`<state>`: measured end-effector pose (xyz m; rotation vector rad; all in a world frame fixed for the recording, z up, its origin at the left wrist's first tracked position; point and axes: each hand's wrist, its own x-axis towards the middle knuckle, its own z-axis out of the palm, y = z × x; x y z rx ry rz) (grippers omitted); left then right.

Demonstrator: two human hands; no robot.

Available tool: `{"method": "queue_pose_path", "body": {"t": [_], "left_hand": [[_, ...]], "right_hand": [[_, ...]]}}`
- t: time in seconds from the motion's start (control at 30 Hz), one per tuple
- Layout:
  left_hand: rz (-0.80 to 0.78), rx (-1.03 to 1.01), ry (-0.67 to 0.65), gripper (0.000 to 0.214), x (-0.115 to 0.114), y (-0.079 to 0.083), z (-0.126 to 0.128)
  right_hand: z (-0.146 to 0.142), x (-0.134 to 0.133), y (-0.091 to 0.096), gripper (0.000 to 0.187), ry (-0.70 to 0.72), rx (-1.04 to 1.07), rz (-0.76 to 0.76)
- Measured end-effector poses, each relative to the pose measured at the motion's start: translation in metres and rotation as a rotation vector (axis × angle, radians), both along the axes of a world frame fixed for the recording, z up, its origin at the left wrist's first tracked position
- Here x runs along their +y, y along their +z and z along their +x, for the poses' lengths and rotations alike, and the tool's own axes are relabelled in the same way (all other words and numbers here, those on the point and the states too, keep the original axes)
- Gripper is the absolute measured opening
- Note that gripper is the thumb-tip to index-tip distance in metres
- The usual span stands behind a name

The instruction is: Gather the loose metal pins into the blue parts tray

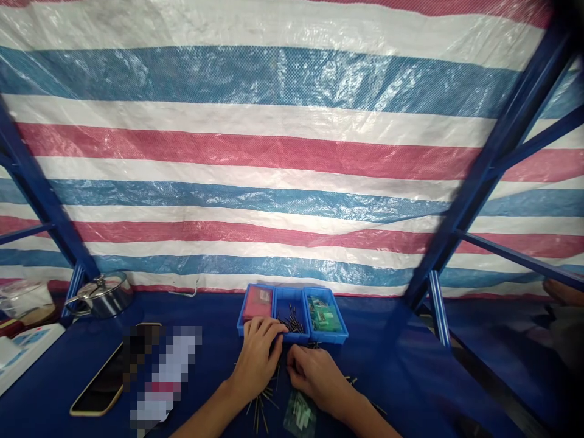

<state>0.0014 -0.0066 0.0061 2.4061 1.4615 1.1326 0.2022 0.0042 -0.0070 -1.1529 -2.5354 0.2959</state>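
My left hand (261,351) lies over the front edge of the pink-filled compartment, fingers stretched forward and thumb apart; I see nothing held in it. Close beside it, my right hand (316,372) is closed, with fingers curled inward, and what they may hold is hidden. Ahead are blue bins (337,338) side by side. One has a pink packet (258,302), the middle one loose thin dark metal rods (292,320), and another green-tinted small bags (325,313). More thin rods (259,409) lie fanned out below my left hand. A clear green-tinted bag with pale pieces (300,415) lies below my right hand.
On the left of the blue table (210,365) are a phone (103,380), a blurred-out pale item (170,371), a lidded metal pot (104,296) and a white device (30,353). Blue metal frame posts (474,176) stand before a striped tarp (274,158). Another person's hand (563,293) shows far right.
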Motion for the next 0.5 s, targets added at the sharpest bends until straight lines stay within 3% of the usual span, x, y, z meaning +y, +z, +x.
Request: {"method": "queue_pose_path", "body": {"t": [0.23,0.5], "left_hand": [[-0.014,-0.004,0.001,0.024,-0.002,0.003,0.001],[0.002,0.000,0.006,0.024,-0.001,0.002,0.001]], "right_hand": [[0.003,-0.003,0.011,0.010,0.082,0.062,-0.059],[0.004,-0.001,0.012,0.012,0.073,0.065,-0.061]]}}
